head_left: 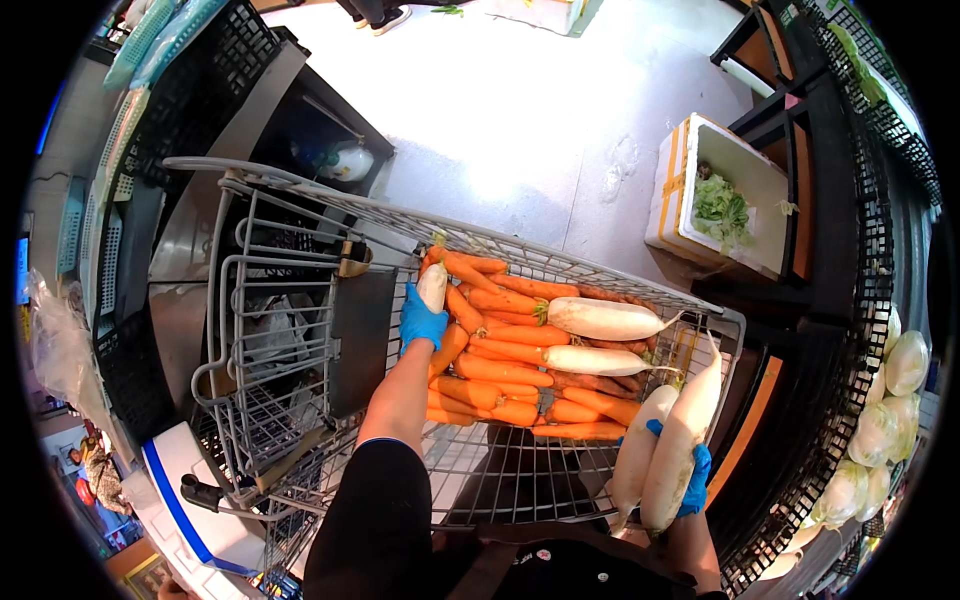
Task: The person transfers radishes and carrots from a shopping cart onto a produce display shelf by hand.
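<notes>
In the head view, held a white radish (432, 287) with the blue-gloved left hand (422, 322), closed around its near end, over the left side of the carrots (490, 367) inside the metal cart (362, 345). With the right hand (697, 482), also gloved, grasped a long radish (685, 435) at the near right; could not tell if gripping the second radish (638, 455) beside it too. Had two more radishes (605, 318) lying on the carrots, toward the right. Saw a foam box (668, 190) with green leaves (722, 208) at the far right, beyond the cart.
</notes>
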A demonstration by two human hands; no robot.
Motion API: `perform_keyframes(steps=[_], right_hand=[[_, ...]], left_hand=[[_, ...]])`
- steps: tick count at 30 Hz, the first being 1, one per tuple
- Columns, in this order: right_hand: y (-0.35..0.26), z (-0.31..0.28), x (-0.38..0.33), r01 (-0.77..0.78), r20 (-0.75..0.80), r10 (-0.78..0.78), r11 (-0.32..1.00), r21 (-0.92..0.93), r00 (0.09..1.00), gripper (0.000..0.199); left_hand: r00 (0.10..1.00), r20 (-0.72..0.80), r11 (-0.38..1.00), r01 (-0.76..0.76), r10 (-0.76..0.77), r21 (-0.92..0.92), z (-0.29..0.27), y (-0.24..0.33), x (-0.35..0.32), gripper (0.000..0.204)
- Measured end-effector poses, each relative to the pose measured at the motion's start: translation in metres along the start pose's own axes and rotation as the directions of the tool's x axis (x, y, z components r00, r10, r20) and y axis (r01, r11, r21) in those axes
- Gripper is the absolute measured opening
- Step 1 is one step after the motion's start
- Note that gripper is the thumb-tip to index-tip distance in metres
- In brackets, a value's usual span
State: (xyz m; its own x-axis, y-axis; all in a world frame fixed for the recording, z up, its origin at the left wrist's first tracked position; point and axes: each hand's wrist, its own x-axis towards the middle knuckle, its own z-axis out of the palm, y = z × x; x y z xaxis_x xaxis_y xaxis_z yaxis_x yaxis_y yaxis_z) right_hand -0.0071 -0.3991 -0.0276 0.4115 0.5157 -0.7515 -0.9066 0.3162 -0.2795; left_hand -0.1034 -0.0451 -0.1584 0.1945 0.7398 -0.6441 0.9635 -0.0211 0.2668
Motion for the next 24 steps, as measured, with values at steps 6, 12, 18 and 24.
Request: perform_keyframes(steps=[6, 12, 18, 24], right_hand=[[-0.005, 0.048, 0.01, -0.228, 0.059, 0.242, 0.956, -0.182, 0.968, 0.066], [0.055, 0.101, 0.092, -0.483, 0.019, 0.564, 0.725, -0.491, 0.826, 0.068], [0.122, 0.141, 0.154, -0.195, 0.219, 0.443, 0.715, -0.672, 0.87, 0.072], [0.1, 0.077, 0.113, -0.132, 0.182, 0.293, 0.792, -0.597, 0.939, 0.039]], left_hand=[[0.967, -0.243, 0.988, -0.109, 0.08, -0.112, 0.0, -0.001, -0.029, 0.072], [0.947, -0.292, 0.778, -0.283, 0.135, -0.56, -0.025, -0.036, -0.031, 0.066], [0.697, -0.422, 0.769, -0.639, 0.579, 0.0, -0.059, -0.016, -0.059, 0.047], [0.664, 0.062, 0.518, -0.635, 0.746, 0.573, -0.033, -0.016, -0.05, 0.039]])
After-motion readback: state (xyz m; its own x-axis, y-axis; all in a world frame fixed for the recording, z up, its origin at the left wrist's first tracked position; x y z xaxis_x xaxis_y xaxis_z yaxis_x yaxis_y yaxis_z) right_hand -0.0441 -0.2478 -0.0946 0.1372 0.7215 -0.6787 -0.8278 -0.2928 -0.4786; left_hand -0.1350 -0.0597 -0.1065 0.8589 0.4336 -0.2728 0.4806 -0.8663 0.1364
